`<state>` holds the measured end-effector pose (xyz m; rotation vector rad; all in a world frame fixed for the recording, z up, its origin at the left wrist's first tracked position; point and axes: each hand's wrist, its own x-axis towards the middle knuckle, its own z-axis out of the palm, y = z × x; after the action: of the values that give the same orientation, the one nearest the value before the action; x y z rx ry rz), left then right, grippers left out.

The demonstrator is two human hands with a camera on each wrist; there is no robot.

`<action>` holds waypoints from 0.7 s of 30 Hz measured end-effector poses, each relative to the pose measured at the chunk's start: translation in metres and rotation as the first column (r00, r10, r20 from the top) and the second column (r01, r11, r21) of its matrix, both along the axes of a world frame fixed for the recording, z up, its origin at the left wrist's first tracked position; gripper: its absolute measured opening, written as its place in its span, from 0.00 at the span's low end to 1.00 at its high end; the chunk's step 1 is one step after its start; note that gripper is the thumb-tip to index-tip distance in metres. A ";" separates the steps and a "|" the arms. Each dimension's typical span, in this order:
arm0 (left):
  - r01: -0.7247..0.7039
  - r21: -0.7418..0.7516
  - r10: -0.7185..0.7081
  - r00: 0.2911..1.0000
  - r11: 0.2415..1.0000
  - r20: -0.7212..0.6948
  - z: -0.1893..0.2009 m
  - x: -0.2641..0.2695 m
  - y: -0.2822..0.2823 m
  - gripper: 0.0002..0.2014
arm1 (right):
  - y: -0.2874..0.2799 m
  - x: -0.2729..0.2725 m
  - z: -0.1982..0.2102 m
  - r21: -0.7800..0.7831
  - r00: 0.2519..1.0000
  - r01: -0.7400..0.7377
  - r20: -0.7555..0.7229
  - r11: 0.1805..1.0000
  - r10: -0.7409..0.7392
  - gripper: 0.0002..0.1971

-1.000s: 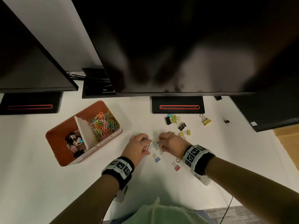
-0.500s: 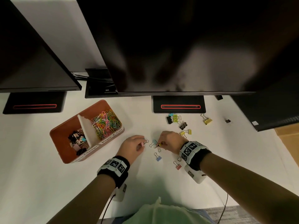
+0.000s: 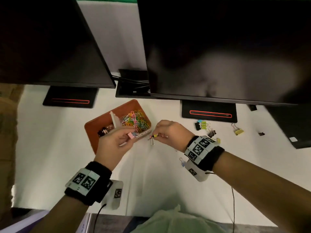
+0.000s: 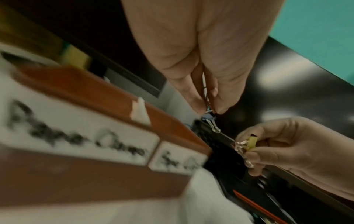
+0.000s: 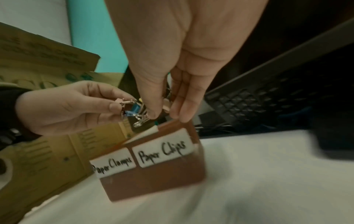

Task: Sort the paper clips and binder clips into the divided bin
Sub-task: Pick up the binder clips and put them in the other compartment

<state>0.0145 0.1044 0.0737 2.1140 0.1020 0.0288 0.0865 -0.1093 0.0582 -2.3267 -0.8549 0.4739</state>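
The orange-brown divided bin (image 3: 91, 132) stands left of centre on the white desk, with binder clips in its left half and coloured paper clips (image 3: 134, 121) in its right half. Its front labels (image 5: 162, 153) read "Paper Clamps" and "Paper Clips". My left hand (image 3: 129, 137) hovers over the bin's near edge and pinches a pink binder clip (image 3: 130, 135) together with a blue one (image 5: 134, 109). Just right of the bin, my right hand (image 3: 157, 135) pinches a yellow binder clip (image 3: 154, 136), whose silver handle hangs down.
Loose binder clips lie on the desk to the right: a mixed cluster (image 3: 202, 125), a yellow one (image 3: 239, 131), a small black one (image 3: 261, 134) and a blue one (image 3: 182, 163) by my right wrist. Two monitors overhang the desk. A keyboard (image 5: 268, 98) sits behind the bin.
Both hands have lifted off the desk with clips and moved left to the bin. The left hand now holds a pink and a blue clip, the right a yellow one.
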 end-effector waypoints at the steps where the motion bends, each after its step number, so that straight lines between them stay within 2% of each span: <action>1: -0.051 -0.010 0.051 0.999 0.999 -0.015 0.006 -0.002 0.017 0.12 | 0.019 0.002 0.005 0.014 0.999 -0.031 0.013 0.999 0.031 0.09; 3: -0.155 -0.022 0.154 0.987 0.988 -0.040 0.011 -0.004 0.049 0.16 | 0.058 0.006 0.012 0.022 0.995 -0.096 0.037 0.995 0.095 0.09; 6: -0.254 0.044 0.257 0.959 0.966 -0.120 0.008 0.000 0.084 0.11 | 0.112 0.010 0.018 0.006 0.987 -0.154 0.045 0.988 0.154 0.10; 9: -0.278 -0.053 0.255 0.929 0.959 -0.268 -0.002 0.008 0.102 0.12 | 0.146 0.011 0.016 -0.076 0.984 -0.174 0.020 0.982 0.176 0.12; 11: -0.237 -0.072 0.201 0.921 0.969 -0.333 -0.005 0.012 0.102 0.15 | 0.153 0.008 0.014 -0.092 0.980 -0.201 -0.010 0.975 0.201 0.16; 15: -0.063 0.070 0.080 0.958 0.996 -0.276 0.006 0.016 0.085 0.17 | 0.121 0.001 0.014 -0.016 0.988 -0.156 0.018 0.988 0.156 0.17; 19: 0.084 0.017 -0.079 0.976 0.996 -0.201 0.025 0.021 0.038 0.13 | 0.042 -0.001 0.006 0.001 0.997 0.012 0.080 1.000 -0.012 0.17; 21: 0.201 0.023 -0.193 0.965 0.979 -0.177 0.026 0.025 0.005 0.14 | -0.005 -0.001 -0.002 -0.064 0.987 0.142 0.082 0.988 -0.137 0.19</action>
<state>0.0391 0.1094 0.0995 2.1555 -0.0060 -0.2748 0.0850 -0.1142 0.0565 -2.4632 -0.7148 0.3607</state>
